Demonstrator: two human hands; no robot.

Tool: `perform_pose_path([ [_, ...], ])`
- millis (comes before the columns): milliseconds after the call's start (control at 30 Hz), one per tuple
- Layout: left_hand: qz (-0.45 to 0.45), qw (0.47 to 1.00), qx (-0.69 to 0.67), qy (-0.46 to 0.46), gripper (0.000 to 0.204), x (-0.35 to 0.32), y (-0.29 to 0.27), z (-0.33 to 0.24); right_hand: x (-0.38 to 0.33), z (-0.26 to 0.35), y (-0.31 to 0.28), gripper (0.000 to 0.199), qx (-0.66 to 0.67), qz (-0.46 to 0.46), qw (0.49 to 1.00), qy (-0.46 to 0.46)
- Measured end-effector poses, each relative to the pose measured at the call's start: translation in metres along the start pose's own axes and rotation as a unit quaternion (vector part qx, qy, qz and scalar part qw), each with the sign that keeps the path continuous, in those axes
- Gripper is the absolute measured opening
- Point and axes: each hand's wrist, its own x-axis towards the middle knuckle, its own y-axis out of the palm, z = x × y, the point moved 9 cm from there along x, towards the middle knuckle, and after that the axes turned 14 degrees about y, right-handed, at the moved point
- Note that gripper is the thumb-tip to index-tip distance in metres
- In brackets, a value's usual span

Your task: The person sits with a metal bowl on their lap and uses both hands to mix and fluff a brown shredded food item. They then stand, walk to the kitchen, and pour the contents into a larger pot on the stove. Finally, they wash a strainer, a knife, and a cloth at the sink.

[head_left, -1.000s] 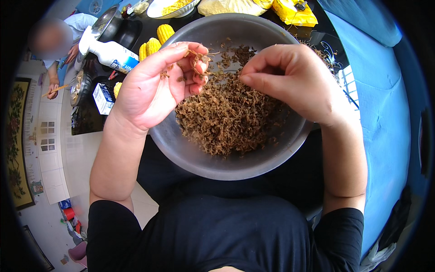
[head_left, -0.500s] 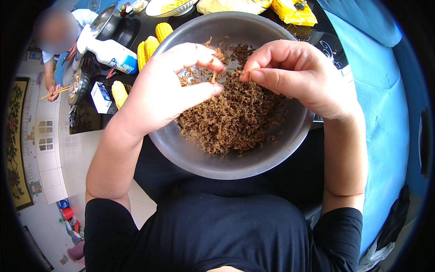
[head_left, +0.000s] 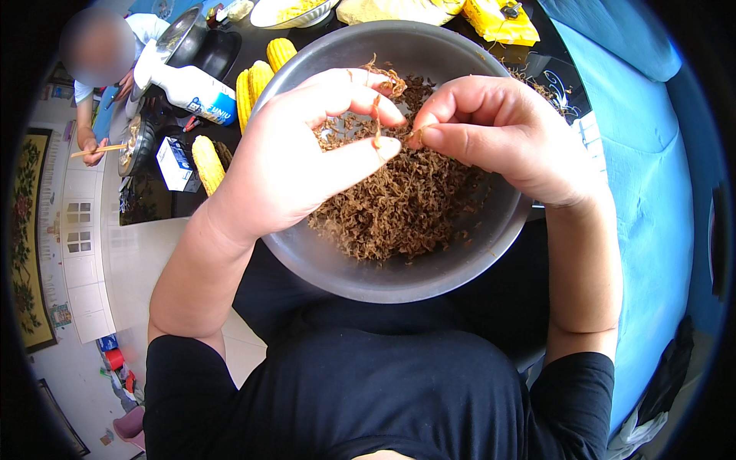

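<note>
A wide grey metal basin (head_left: 399, 287) stands in front of me, with a heap of curly brown dried shreds (head_left: 402, 211) in it. Over its left side is my left hand (head_left: 307, 149), its fingers curled around a small clump of shreds (head_left: 389, 80). The thumb and forefinger of that hand stand a little apart, and a thin strand lies by the thumb tip. My right hand (head_left: 498, 134) is closed in a pinch on a tiny brown shred (head_left: 416, 138), close to the left fingertips. Its other fingers are folded in.
Yellow corn cobs (head_left: 207, 165) lie left of the basin, near a white-and-blue bottle (head_left: 188, 88) and a small box (head_left: 176, 165). A yellow packet (head_left: 502, 21) and a bowl (head_left: 295, 11) are at the back. Far left, another person's hand (head_left: 93, 151) holds chopsticks. Blue cloth covers the right side.
My left hand has moved to the right, closer to my right hand, and its clump of shreds shows more clearly. The right hand stays almost in place, still pinching.
</note>
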Motion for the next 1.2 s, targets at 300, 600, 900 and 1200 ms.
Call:
perform_pose_path([
  [300, -0.007, 1.0, 0.017, 0.01, 0.008, -0.001, 0.003, 0.003, -0.001, 0.0, -0.002, 0.009, -0.008, 0.0, 1.0, 0.024],
  [600, 0.231, 0.933, 0.265, -0.073, 0.02, -0.029, 0.008, 0.064, -0.018, -0.027, -0.154, 0.025, -0.385, -0.401, 0.819, 0.14],
  [900, 0.33, 0.922, 0.203, 0.004, 0.053, -0.023, 0.032, 0.053, -0.009, -0.041, -0.15, 0.031, -0.34, -0.345, 0.872, 0.068],
  [1200, 0.305, 0.931, 0.198, 0.01, 0.03, -0.011, 0.062, 0.06, -0.001, -0.031, -0.139, 0.028, -0.255, -0.301, 0.919, 0.009],
])
